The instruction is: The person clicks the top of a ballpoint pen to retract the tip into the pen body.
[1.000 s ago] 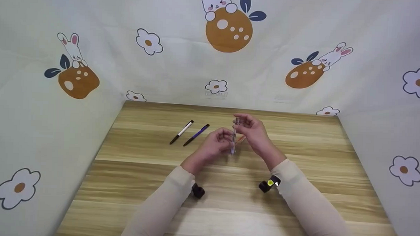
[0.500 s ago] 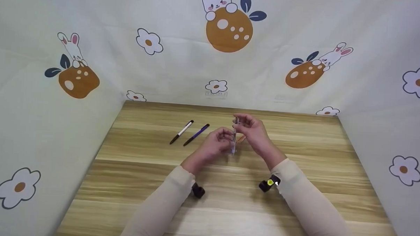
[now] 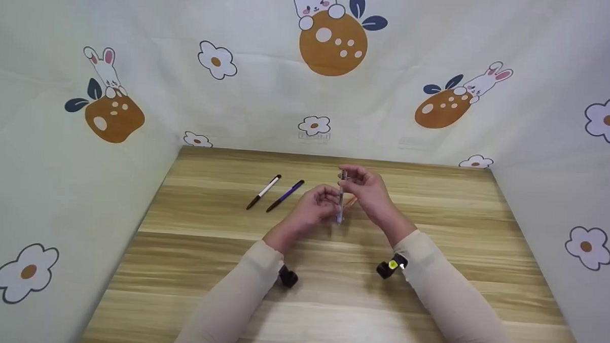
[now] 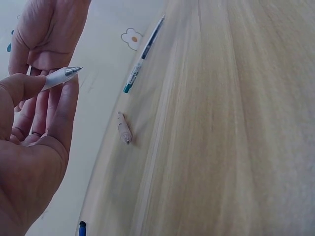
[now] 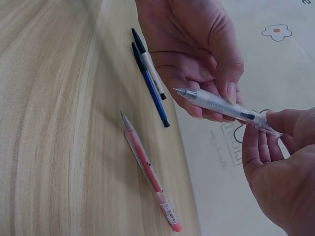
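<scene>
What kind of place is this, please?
Probably a small tabletop recording booth, not an ordinary room. A light wooden table is enclosed on three sides by a pale cloth backdrop printed with rabbits and flowers. Only pens lie on it, such as a pink translucent pen.

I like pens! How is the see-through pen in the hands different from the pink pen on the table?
The clear frosted plastic pen is held up in the air, pinched by the left hand and right hand; the translucent pink plastic pen lies flat on the wooden table, untouched. The clear pen looks whitish-grey; the pink one has a pink end. Both are slim, with pointed tips.
</scene>
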Available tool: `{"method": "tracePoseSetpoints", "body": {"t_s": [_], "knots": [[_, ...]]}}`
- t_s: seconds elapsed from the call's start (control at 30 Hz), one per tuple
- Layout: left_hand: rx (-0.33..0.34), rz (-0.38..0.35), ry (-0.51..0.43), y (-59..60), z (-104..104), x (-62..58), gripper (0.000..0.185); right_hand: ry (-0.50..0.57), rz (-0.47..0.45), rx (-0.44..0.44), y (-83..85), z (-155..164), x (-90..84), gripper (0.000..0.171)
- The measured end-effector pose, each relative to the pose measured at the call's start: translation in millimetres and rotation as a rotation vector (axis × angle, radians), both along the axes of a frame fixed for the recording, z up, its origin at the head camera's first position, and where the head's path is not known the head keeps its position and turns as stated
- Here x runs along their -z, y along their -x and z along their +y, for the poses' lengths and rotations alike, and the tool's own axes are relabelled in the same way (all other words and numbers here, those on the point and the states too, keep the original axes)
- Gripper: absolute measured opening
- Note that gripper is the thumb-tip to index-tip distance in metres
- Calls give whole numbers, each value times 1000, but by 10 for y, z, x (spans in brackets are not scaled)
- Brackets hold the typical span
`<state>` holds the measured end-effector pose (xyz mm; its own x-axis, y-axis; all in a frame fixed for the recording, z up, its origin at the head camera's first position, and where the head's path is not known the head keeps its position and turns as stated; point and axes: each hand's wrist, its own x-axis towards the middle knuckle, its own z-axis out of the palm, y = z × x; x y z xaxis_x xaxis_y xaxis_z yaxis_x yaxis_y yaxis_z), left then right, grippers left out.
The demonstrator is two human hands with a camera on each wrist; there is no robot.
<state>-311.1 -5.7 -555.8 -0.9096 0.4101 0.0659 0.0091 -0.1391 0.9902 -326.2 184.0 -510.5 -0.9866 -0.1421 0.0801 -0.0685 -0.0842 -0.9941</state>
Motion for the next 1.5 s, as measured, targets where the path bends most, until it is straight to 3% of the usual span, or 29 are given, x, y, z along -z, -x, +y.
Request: {"method": "tracePoseSetpoints", "body": {"t_s": [0.23,0.47,0.87,1.37,1.5], "knots": [[0,8,7,-7,-11,-6,34,-27,7,-6,6,7,-15,33],[3,1,5,-7,-11,-21,35,-40,17,-14,9,3,-9,44],[7,-26,9,-11,-35,-19,34,-52,26,-17,11,-5,12,46],[-18,-3,75,8,-108,-15,35,-245,110,-15,49,19,46,48],[-23,-27,79,0,-142,-19,36,-292,116,-22,54,31,53,49]]}}
